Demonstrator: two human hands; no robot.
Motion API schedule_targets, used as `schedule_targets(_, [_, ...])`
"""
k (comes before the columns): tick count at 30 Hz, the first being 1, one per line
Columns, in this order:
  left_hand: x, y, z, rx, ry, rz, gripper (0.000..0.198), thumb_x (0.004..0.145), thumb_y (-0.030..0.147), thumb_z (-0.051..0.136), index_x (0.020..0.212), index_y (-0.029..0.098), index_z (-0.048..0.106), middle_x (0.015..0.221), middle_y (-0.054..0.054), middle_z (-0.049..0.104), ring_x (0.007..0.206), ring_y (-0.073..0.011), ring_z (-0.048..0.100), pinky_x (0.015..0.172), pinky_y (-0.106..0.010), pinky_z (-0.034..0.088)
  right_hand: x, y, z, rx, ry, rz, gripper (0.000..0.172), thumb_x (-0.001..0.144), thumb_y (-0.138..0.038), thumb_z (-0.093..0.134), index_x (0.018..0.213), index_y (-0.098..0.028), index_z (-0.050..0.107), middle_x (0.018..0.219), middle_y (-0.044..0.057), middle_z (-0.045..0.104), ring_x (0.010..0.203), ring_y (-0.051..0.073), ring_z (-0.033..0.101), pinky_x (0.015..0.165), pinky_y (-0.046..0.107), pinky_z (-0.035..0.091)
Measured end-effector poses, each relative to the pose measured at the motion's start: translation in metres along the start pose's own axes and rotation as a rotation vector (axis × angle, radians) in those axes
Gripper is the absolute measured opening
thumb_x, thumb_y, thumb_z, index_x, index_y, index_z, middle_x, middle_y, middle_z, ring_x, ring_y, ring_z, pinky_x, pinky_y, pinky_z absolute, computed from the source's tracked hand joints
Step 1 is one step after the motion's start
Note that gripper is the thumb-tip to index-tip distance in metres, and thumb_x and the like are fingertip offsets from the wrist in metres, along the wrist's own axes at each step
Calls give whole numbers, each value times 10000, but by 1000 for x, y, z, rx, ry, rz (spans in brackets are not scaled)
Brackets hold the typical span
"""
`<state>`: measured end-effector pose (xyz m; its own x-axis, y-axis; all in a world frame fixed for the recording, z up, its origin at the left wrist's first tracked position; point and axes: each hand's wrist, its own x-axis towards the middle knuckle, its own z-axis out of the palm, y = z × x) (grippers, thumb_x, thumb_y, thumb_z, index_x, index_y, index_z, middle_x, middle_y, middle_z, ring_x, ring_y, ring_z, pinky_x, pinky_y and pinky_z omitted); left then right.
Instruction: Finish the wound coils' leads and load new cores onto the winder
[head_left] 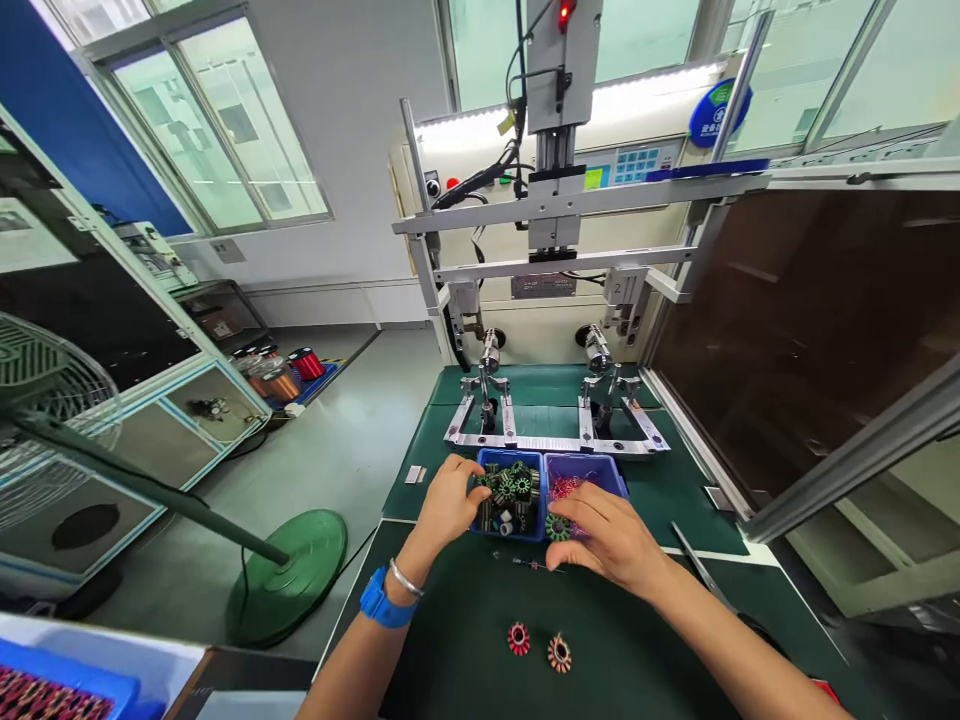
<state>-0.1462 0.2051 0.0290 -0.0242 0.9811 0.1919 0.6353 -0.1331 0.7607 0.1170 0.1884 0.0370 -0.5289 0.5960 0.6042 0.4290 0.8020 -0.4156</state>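
My left hand (448, 500) is at the left rim of a blue bin (541, 500) filled with green-coated stator cores (514, 485). Its thumb and forefinger close round one green core at the heap's edge, partly hidden by the fingers. My right hand (611, 530) pinches another green stator core (557, 527) between thumb and fingers, over the front of the second, purplish-blue bin (619, 480). Tangled red wire (568, 487) lies in that bin. Nearer me on the dark green mat, a red-wound stator (518, 638) and a copper-coloured one (559, 653) lie side by side.
Behind the bins stands a metal fixture (551, 443) below a winding machine with two spindle heads (491, 350). Tweezers (701, 565) lie to the right, a thin tool (529, 564) before the bins. A green fan stand (289, 575) is on the floor at left.
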Motion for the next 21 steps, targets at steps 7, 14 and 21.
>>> schedule_targets(7, [-2,7,3,-437,-35,-45,387,845,492,542,1071,179,579,1096,-135,704,783,-209,698,723,-378,585,36,79,-24,-177,324,202,464,840,-653,653,849,-190,691,865,83,667,870,236,612,803,369,499])
schedule_targets(14, [-9,-2,9,-834,17,-245,458,592,353,902,982,172,743,1077,-87,742,774,-162,672,831,-332,583,97,199,-61,-385,549,549,299,907,-463,648,962,-168,654,1122,69,613,1107,251,539,974,464,421])
schedule_targets(21, [-13,0,10,-907,42,-309,509,543,367,929,996,199,769,922,-42,758,762,-179,706,718,-282,598,64,220,-29,-470,462,606,316,902,-449,658,1066,-179,660,1234,87,595,1180,275,519,1018,501,399])
